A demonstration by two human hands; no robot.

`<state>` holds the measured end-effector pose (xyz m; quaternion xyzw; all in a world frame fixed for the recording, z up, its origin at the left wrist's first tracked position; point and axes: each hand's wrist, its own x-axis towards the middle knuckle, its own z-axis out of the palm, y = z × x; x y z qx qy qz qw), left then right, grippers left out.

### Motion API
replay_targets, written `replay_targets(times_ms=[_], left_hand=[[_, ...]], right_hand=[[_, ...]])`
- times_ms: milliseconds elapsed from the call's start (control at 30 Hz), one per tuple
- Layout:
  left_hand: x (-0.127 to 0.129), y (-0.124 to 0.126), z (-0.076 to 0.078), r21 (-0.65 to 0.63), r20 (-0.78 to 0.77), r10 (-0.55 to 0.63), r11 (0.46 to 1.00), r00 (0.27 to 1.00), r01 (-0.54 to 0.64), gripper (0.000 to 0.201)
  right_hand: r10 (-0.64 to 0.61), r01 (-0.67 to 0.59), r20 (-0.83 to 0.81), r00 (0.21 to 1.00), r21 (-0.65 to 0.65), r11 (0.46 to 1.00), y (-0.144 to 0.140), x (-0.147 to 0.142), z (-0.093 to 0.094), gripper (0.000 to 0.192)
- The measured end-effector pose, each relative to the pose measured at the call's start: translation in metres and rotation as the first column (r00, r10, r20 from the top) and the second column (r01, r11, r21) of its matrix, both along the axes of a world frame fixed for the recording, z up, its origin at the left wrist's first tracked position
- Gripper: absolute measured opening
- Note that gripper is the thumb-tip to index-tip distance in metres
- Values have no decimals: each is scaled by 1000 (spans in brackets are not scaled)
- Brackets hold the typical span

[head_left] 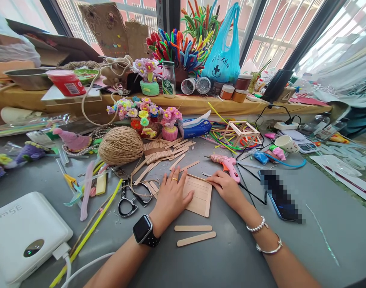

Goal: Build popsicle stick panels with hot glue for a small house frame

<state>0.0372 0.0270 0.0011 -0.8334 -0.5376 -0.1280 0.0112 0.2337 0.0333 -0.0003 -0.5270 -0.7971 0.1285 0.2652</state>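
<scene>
The left hand (172, 196) lies with fingers spread over the left side of the panel (198, 195); the right hand (228, 188) pinches its far right corner. Two sticks (193, 228) lie just nearer on the grey table (225, 260), bare between the forearms. Scissors (123, 194), glue gun (226, 163) and phone (277, 196) hem the hands; beyond runs a crowded sill (183, 102).

Glue gun (228, 163) bars the right hand (228, 187) ahead, with room between forearms (119, 260)
</scene>
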Motion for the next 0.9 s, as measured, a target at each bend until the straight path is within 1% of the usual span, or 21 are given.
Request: replay_targets(times_ms=[200, 367, 567, 700, 800, 900], left_hand=[[0, 2, -2, -2, -6, 3, 1000, 1000, -3, 51], [0, 2, -3, 12, -11, 0, 1000, 1000, 0, 50], [-1, 2, -4, 20, 12, -3, 1000, 1000, 3, 49], [-3, 3, -6, 35, 35, -6, 999, 999, 5, 58], [-3, 4, -6, 49, 48, -11, 999, 999, 9, 62], [-3, 3, -4, 42, 31, -21, 999, 999, 19, 54]], right_hand=[[-1, 2, -13, 1000, 32, 999, 0, -2, -2, 20], [-47, 49, -32, 998, 39, 998, 0, -3, -4, 16], [-52, 54, -48, 997, 40, 998, -2, -5, -1, 16], [-78, 81, -79, 994, 43, 996, -3, -4, 1, 15], [-70, 71, -100, 993, 2, 998, -4, -3, 3, 13], [-63, 55, -113, 992, -67, 996, -4, -4, 5, 13]])
